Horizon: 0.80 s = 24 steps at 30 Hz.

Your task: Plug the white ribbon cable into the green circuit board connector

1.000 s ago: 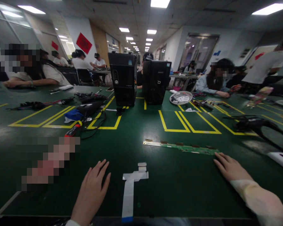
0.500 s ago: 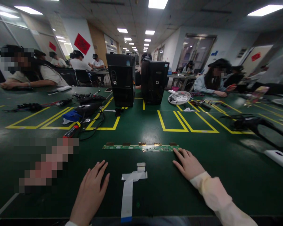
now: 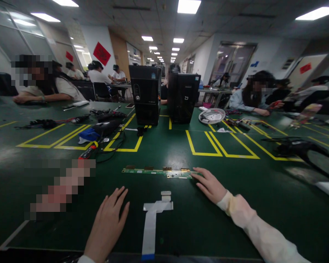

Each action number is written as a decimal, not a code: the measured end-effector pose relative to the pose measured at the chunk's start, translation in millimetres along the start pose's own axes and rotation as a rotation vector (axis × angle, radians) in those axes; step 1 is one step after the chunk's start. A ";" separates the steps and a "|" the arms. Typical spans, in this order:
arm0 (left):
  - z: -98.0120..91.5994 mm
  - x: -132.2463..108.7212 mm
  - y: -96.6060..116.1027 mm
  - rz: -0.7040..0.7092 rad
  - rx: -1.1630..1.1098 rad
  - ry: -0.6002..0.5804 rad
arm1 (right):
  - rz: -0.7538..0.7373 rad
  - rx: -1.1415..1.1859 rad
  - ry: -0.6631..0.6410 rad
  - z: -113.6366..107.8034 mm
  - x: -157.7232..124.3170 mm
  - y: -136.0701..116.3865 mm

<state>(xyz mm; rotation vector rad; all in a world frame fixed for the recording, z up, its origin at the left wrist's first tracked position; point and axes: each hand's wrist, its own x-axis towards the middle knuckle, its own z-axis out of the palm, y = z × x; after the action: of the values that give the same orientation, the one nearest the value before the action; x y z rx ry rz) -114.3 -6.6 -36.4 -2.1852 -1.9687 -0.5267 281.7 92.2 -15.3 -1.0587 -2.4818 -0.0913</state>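
While I watch through the head camera, my left hand (image 3: 107, 223) lies flat on the green mat (image 3: 235, 219), fingers spread and holding nothing, just left of the white ribbon cable (image 3: 150, 226). That cable runs from the near edge of the table up to a short cross piece and a small connector end, and nothing joins it to anything.

Beyond it, well apart from the connector, the thin green board (image 3: 159, 171) lies lengthwise across the middle of the mat, gold tabs along its far edge. My right hand (image 3: 210, 184) rests at the board's right end, fingers stretched out and touching or covering that end; it presses rather than grips, as far as I can judge.

By my reading the work is at an early stage: board and cable lie near each other in front of me but are not mated, so any joining is left to do.

Much is unclear. A pixelated patch (image 3: 60, 190) hides something on the mat to the left. The board's right end sits under my fingers, so I cannot tell its sockets. My left wrist and the cable's near end are cut off by the lower edge.
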 end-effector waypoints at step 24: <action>-6.6 1.9 14.2 0.026 -0.096 0.036 | 0.008 0.100 -0.137 12.8 12.0 -63.2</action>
<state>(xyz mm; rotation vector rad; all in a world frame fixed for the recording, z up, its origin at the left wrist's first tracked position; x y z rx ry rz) -101.2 -8.9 -27.8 -2.2369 -1.9327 -0.6656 225.4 58.6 -14.9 -1.0649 -2.5736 0.1109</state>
